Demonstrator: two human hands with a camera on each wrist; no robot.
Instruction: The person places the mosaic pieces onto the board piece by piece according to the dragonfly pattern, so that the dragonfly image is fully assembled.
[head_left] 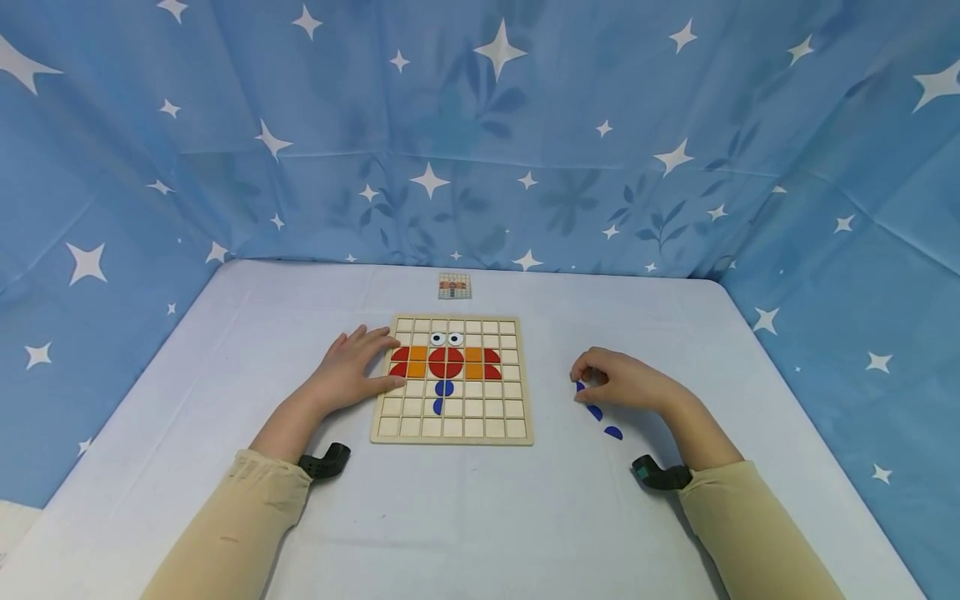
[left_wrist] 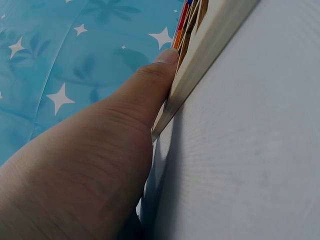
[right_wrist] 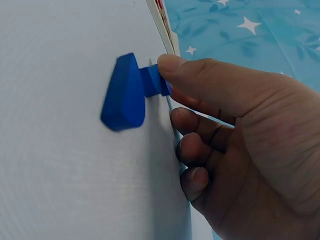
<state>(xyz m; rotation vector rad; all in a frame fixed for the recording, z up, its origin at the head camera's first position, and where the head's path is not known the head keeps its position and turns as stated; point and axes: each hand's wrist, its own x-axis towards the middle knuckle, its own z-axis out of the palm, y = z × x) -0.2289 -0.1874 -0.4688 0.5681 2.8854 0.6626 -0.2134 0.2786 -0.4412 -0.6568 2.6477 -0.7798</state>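
Observation:
My left hand rests at the left edge of a wooden grid board, its fingers extended and the thumb touching the rim. On the board, square and rounded pieces form a figure: two eye pieces, a red circle, orange squares, red end pieces and blue pieces below. To the right of the board, my right hand pinches a blue piece between thumb and index finger at the table. Two more blue half-round pieces lie in a line toward me.
A small picture card with a similar figure lies behind the board. The table wears a white cloth. Blue star-patterned curtains stand along the back and sides. Each wrist carries a black device.

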